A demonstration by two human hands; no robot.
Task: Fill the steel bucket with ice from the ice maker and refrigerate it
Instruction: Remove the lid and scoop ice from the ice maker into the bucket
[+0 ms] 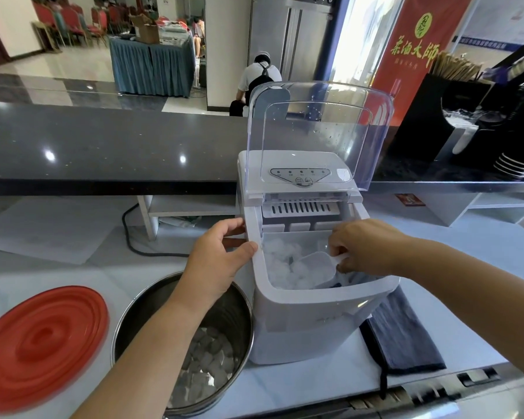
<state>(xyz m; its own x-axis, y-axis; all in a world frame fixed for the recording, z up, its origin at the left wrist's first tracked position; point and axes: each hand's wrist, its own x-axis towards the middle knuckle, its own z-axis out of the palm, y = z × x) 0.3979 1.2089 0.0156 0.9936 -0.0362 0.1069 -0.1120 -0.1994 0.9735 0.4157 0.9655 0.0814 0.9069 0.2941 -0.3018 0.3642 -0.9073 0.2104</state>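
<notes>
Steel bucket [228, 313] just beside ice maker [309, 322]

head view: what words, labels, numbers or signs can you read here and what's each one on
"茶酒大師": gold characters on the red banner, upper right.
Too stylised to read: the round logo above them.
Blurred: the small line beneath them on the banner; the blue wall sign far right.
Too small to read: the control panel labels on the ice maker; the small red card behind it.
</notes>
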